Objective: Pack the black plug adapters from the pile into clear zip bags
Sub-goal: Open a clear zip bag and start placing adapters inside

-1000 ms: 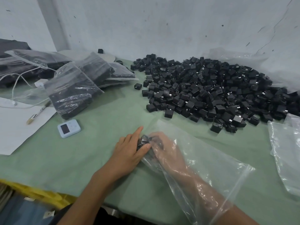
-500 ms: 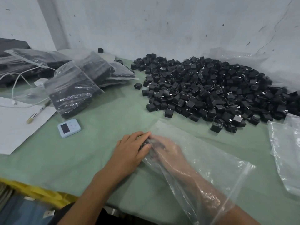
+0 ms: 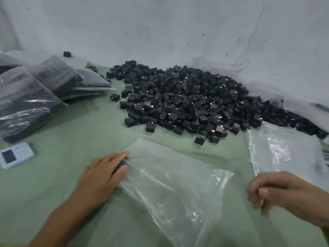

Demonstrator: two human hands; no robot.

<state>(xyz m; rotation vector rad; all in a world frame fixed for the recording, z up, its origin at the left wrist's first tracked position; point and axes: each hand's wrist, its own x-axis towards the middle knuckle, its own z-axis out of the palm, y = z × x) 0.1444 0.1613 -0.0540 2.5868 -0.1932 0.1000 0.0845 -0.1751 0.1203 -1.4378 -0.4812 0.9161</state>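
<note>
The right hand (image 3: 277,195) has come out of the clear zip bag (image 3: 170,184). Half a second ago it was buried in it to the forearm; now it hangs just off the bag's open end, toward the near right of the counter (image 3: 74,132). It is blurred by motion, its grip loosely curled, and nothing shows in it. The left hand (image 3: 105,177) has stayed put at the bag's closed end. Its fingers lie nearly straight over the plastic and press down on a black plug adapter (image 3: 122,164) that sits inside at that corner, so this grip is a flat press and not a clasp. How many adapters lie under the fingers cannot be told. Apart from that dark lump the bag lies slack and flat on the counter near its near edge, so I judge this load delivered and the bag barely begun. The pile (image 3: 187,104) is heaped along the far edge against the wall, well apart from the bag and seemingly hardly reduced. The freed hand will likely go there for the next handful while the left keeps the bag anchored. Filled bags (image 3: 26,104) are stacked at the left edge, and spare empty bags (image 3: 284,150) lie toward the right edge.
</note>
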